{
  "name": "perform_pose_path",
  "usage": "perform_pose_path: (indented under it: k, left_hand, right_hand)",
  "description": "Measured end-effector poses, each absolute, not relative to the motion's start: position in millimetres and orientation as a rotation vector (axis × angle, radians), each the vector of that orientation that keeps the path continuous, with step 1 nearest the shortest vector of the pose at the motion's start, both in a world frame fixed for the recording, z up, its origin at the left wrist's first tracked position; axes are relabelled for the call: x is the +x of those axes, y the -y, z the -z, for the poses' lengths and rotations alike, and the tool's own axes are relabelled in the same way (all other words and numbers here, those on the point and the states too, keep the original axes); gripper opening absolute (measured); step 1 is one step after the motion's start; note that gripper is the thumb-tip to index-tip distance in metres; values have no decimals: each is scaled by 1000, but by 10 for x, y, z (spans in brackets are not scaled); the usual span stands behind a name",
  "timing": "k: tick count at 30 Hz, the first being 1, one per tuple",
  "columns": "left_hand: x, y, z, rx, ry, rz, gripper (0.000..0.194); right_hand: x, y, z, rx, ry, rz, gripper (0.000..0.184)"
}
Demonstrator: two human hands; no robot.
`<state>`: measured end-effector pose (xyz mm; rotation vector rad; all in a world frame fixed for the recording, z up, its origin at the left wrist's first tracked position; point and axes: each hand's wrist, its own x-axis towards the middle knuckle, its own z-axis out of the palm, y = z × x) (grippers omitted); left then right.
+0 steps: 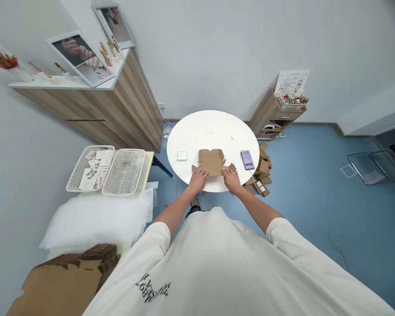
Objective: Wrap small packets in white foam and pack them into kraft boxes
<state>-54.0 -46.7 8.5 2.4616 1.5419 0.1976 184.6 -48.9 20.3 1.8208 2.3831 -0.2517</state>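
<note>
A brown die-cut cardboard box (211,161), partly unfolded, lies on the round white table (213,127) in front of me. Its far flap spreads flat on the tabletop, and small side tabs stick out left and right. At the near left corner, my left hand (199,179) closes its fingers on the cardboard edge. My right hand (231,179) grips the near right corner the same way. Both thumbs point inward along the near edge. Left of the box sits a small white square packet (182,156); to its right lies a purple-screened phone (247,160) with a cable.
Folded cardboard boxes (263,173) are heaped on the floor right of the table. On my left are two white plastic baskets (124,171), white foam sheets (98,217) and stacked flat cardboard (62,285). A wooden cabinet (138,101) stands behind them; a small shelf (266,109) is at back right.
</note>
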Motion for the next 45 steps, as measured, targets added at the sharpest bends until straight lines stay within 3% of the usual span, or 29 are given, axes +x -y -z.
perform_pose_path:
  k: [13,24,34,40,45]
  left_hand:
    - [-915,-413,478,2458,-1292,15,36]
    - [-910,-697,757,2262,-1322,182,49]
    - [-546,-979,631,2278,-1403,205,46]
    - [-335,-1143,610,2177,-1404,221,31]
    - [-343,-1142,631,2153,-1402,205,33]
  right_hand:
    - [1510,-149,175,1780,-2151,393,57]
    - [1557,-490,424,1754,-2117,481,47]
    - [1711,-767,471,1768,-2132,665,36]
    - [1828,-885,467,1721,-2187,741,33]
    - [1870,-1029,437,1800,-2171,861,34]
